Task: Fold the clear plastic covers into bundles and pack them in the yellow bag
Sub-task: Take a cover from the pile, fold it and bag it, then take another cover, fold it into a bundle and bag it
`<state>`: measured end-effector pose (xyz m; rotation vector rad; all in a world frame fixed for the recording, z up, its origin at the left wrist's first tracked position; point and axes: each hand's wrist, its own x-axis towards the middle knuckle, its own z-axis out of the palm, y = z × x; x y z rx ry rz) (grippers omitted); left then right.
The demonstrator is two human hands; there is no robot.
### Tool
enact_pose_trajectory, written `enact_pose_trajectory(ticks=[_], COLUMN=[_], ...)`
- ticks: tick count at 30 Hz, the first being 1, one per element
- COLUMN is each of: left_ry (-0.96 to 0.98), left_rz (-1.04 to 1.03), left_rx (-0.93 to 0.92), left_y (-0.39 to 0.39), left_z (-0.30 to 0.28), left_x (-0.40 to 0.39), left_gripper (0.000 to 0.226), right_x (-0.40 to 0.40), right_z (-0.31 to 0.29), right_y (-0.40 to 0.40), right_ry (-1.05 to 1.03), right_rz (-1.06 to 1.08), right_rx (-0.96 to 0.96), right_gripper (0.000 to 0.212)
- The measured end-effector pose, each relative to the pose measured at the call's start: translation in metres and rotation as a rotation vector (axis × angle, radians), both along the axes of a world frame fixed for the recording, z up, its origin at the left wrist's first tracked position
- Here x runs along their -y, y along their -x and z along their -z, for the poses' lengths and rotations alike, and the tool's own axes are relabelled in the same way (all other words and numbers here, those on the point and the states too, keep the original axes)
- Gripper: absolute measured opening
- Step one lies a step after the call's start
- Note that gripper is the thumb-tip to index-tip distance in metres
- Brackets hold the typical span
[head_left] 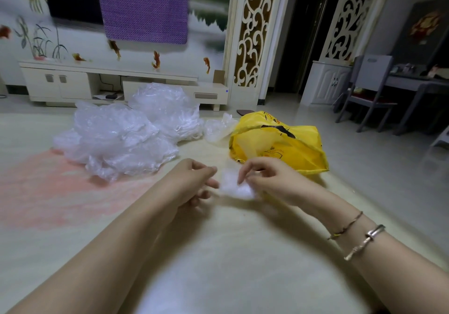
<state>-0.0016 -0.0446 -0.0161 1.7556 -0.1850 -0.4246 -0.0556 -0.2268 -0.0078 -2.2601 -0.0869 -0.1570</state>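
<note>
Holding a small clear plastic cover (234,185) between them at frame centre, both hands work just above the floor (218,253). Left hand (194,180) sits at 9 o'clock of the cover, fingers curled, fingertips at the cover's left edge; motion blur, so cannot tell if it really pinches the plastic or only touches it. Right hand (264,175) sits at 3 o'clock of the cover, fingers bent down onto the plastic, looks like a pinch on its right side. Hands close together, cover bunched in the gap, blurred white.

Yellow bag (279,141) lies on the floor at 1 o'clock of the hands, just behind the right hand, crumpled, black print on it, mouth slack; what is inside cannot be made out. One loose clear cover (217,129) touches the bag's left side, at 12 o'clock of the hands.

Big pile of clear plastic covers (126,133) heaped at 10–11 o'clock, well apart from the hands, unfolded and puffy.

Right wrist wears a thin cord bracelet (345,226) and a silver bangle (364,242).

Background: white TV cabinet (73,80) at 11 o'clock, purple cloth (143,7) hanging above it, grey chair (366,90) at 2 o'clock.
</note>
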Motion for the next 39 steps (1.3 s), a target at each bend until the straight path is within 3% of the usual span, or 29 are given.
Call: enact_pose_trajectory(ticks=[4,10,14,17,21,25,29,32,34,39], left_ry=[0.068,0.123,0.058,-0.014,-0.025,0.008,0.014,-0.019,-0.06,-0.014], left_rz=[-0.08,-0.125,-0.112,-0.007,0.041,0.001,-0.008,-0.006,-0.03,0.041], left_rx=[0.012,0.026,0.215,0.291,0.255,0.216,0.237,0.304,0.336,0.321], left_y=[-0.005,-0.015,-0.024,-0.034,-0.057,-0.072,-0.073,-0.067,-0.061,-0.052], left_z=[0.0,0.006,0.007,0.0,-0.003,-0.001,0.007,0.009,0.006,-0.003], left_x=[-0.005,-0.005,-0.004,0.014,0.057,0.081,0.087,0.085,0.082,0.073], left_gripper=[0.019,0.004,0.011,0.015,0.019,0.029,0.023,0.028,0.034,0.043], right_x=[0.031,0.045,0.047,0.051,0.053,0.054,0.044,0.04,0.04,0.039], right_z=[-0.006,0.0,0.006,0.009,0.011,0.001,-0.01,-0.002,0.002,0.004], right_y=[-0.014,-0.063,-0.08,-0.084,-0.083,-0.083,-0.086,-0.089,-0.09,-0.109], right_ry=[-0.105,0.087,0.205,0.195,0.037,-0.242,-0.635,-0.362,-0.135,0.348], right_rz=[0.261,0.355,0.41,0.406,0.437,0.409,0.306,0.31,0.351,0.43], right_rx=[0.108,0.133,-0.003,0.05,0.16,0.232,-0.009,0.007,0.022,-0.178], right_gripper=[0.024,0.035,0.04,0.03,0.011,0.018,0.012,0.01,0.02,0.025])
